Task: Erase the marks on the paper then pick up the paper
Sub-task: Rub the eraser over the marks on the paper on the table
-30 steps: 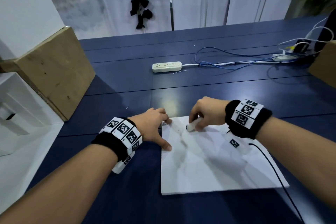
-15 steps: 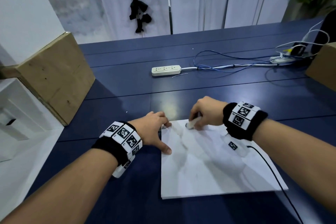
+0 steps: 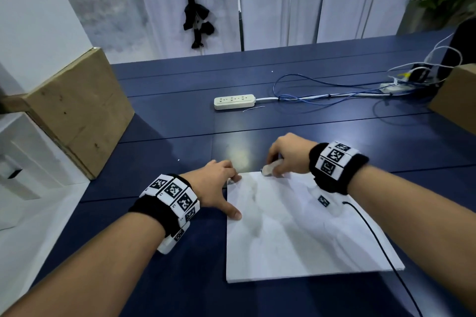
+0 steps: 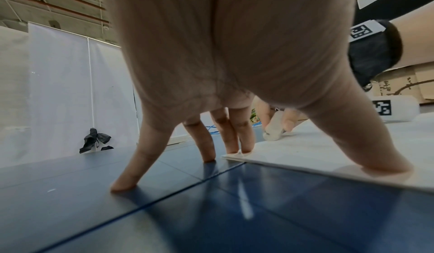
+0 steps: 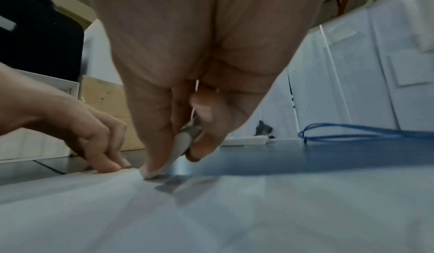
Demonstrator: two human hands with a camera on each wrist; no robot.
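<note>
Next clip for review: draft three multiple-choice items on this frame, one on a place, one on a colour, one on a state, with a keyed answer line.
1. Where does the white eraser touch the white sheet of paper?
A. near its far edge
B. at its near right corner
C. in its middle

2. What colour is the tabletop under the paper?
A. light grey
B. dark blue
C. bare wood

3. What is the left hand doing?
A. lifting the paper off the table
B. resting flat away from the paper
C. pressing the paper's left edge with spread fingers

Answers: 1 A, the right hand holds the eraser tip at the far edge in the head view. 2 B, dark blue panels surround the sheet. 3 C, the left wrist view shows fingertips and thumb planted on the sheet's edge, which lies flat.
</note>
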